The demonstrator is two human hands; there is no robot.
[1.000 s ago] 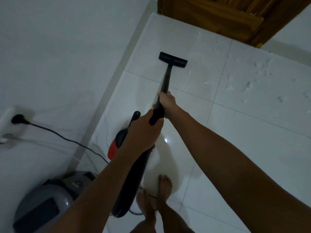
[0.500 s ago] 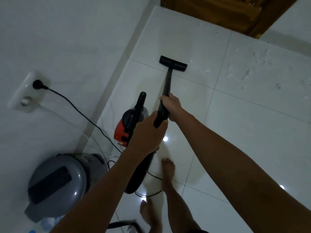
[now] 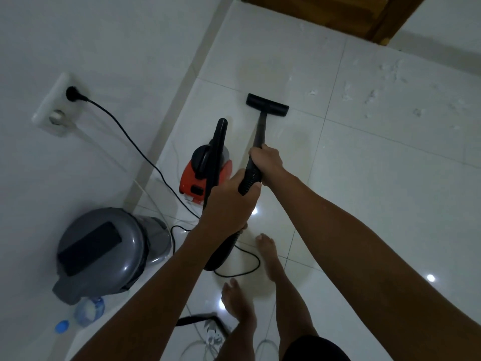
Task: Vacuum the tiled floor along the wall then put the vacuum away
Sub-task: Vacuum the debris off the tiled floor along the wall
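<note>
A black vacuum wand (image 3: 260,131) runs down to a flat black floor head (image 3: 267,105) resting on the white tiled floor (image 3: 377,194) a little out from the left wall. My right hand (image 3: 268,162) grips the wand's upper end. My left hand (image 3: 229,201) is closed around the ribbed black hose (image 3: 248,179) just behind it. The small red and black vacuum body (image 3: 205,173) sits on the floor left of the wand, near the wall's base. Its black cord (image 3: 125,134) leads to a plug in the wall socket (image 3: 56,105).
A grey lidded bin (image 3: 104,251) stands against the wall at lower left, with plastic bottles (image 3: 88,311) beside it. White debris (image 3: 372,97) is scattered on the tiles at upper right. A wooden door (image 3: 338,14) is at the far end. My bare feet (image 3: 265,254) stand among loose cords.
The floor head has been pulled back toward me along the tiles. My view has shifted back, so the vacuum body, bin and socket show more fully.
</note>
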